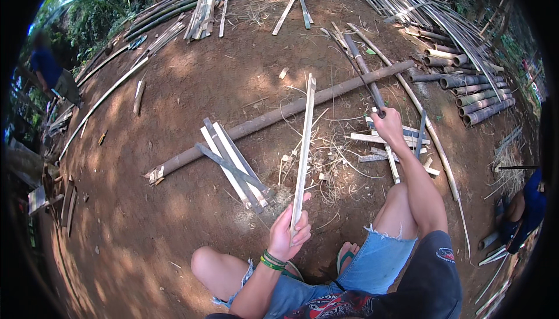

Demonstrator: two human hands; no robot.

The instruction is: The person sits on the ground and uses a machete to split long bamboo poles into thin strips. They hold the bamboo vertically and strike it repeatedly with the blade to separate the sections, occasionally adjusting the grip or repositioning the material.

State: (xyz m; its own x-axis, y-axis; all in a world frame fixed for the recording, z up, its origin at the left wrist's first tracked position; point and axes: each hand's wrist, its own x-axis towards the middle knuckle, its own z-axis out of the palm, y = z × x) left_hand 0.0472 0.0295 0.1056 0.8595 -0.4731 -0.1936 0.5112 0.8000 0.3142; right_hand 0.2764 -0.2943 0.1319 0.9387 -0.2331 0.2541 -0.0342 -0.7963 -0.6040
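Note:
My left hand [289, 233], with green and yellow bands at its wrist, is closed around the lower end of a long pale split bamboo strip [305, 144]. The strip stands nearly upright in front of me. Out to the right, my right hand [388, 125] grips the dark handle of a machete, whose long narrow blade [356, 67] points away and to the left. The blade is seen nearly edge-on. Beneath that hand lies a loose stack of split bamboo pieces [416, 139]. Another small stack of strips [233, 164] rests on the ground left of the held strip.
A brown bamboo pole [262, 122] lies diagonally across the dirt ahead. Shavings [335, 159] are scattered between the stacks. Cut bamboo tubes [474, 92] are piled at the far right. Other people are at the left edge [46, 68] and right edge [527, 211].

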